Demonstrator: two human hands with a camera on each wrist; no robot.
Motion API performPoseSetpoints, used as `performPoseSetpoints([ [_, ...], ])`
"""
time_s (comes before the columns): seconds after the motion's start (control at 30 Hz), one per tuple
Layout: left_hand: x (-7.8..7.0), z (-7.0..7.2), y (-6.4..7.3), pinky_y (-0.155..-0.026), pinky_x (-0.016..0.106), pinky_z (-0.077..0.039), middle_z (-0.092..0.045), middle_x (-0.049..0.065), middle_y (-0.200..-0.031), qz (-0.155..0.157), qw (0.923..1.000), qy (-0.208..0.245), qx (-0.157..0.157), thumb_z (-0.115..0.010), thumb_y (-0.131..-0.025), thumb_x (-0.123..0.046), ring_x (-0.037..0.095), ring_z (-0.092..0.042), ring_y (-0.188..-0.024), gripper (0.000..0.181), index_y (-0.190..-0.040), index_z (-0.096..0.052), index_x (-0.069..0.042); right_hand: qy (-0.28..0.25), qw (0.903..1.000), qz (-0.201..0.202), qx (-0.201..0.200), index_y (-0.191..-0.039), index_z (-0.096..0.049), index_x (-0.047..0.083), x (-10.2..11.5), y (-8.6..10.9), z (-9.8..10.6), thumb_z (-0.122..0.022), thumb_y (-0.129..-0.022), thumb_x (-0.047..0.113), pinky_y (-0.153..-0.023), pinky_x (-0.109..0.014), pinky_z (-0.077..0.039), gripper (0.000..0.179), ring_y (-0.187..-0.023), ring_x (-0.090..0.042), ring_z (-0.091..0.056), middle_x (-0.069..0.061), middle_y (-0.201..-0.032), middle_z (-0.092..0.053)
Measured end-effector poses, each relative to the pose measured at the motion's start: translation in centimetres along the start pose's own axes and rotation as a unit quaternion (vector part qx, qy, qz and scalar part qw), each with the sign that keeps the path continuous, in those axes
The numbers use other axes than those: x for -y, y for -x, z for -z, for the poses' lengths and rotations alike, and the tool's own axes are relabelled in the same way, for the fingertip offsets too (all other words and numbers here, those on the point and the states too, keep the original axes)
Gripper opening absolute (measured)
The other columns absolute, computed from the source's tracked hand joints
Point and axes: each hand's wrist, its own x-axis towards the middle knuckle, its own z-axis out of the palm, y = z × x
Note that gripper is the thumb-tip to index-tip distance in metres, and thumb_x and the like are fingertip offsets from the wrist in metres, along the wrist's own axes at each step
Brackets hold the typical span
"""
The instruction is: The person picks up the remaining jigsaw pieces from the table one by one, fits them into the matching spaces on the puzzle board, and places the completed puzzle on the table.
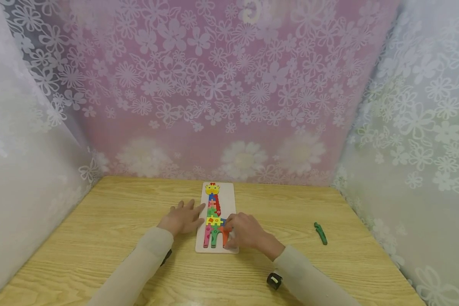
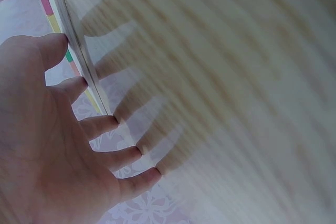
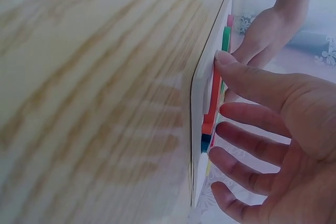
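Observation:
A giraffe jigsaw of coloured pieces lies on a pale board [image 1: 229, 199], its yellow head [image 1: 212, 189] at the far end. My left hand [image 1: 181, 217] is spread flat beside the board's left edge, with thumb and fingertips right at that edge in the left wrist view. Over the lower right of the giraffe, my right hand [image 1: 246, 230] pinches the orange leg piece [image 1: 225, 237] between thumb and bent fingers. The right wrist view shows the thumb at one end of that orange piece [image 3: 215, 90], near a dark blue piece [image 3: 205, 142]. The fingers partly hide both pieces from above.
A dark green curved piece [image 1: 321, 233] lies apart on the wood-grain table [image 1: 290, 204], right of the board. Flower-patterned cloth [image 1: 222, 85] hangs behind the table and along both sides.

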Motion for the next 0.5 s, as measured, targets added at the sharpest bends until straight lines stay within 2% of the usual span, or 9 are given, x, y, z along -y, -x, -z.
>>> performPoseSetpoints([
  [0.27,0.1,0.0,0.0,-0.122,0.074,-0.02,-0.026,0.016,-0.171,-0.001,1.0,0.002,0.003,-0.043,-0.108,-0.051,0.055,-0.022,-0.154,0.062,-0.164,-0.03,-0.029,0.002,0.9999,-0.013,0.0,-0.111,-0.082,0.014,-0.4,0.1,-0.3,-0.09,-0.078,0.042,-0.088,-0.037,-0.059,0.044,-0.102,-0.02,-0.066,-0.003,-0.117,-0.074],
  [0.5,0.1,-0.1,-0.1,-0.122,0.074,-0.021,-0.026,0.016,-0.171,-0.003,1.0,-0.005,0.001,-0.042,-0.108,-0.051,0.055,-0.023,-0.154,0.062,-0.164,-0.03,-0.029,0.001,0.9999,0.002,-0.01,-0.115,-0.08,0.017,-1.4,0.6,0.5,-0.089,-0.08,0.039,-0.09,-0.047,-0.059,0.042,-0.109,-0.027,-0.066,-0.006,-0.122,-0.073],
])
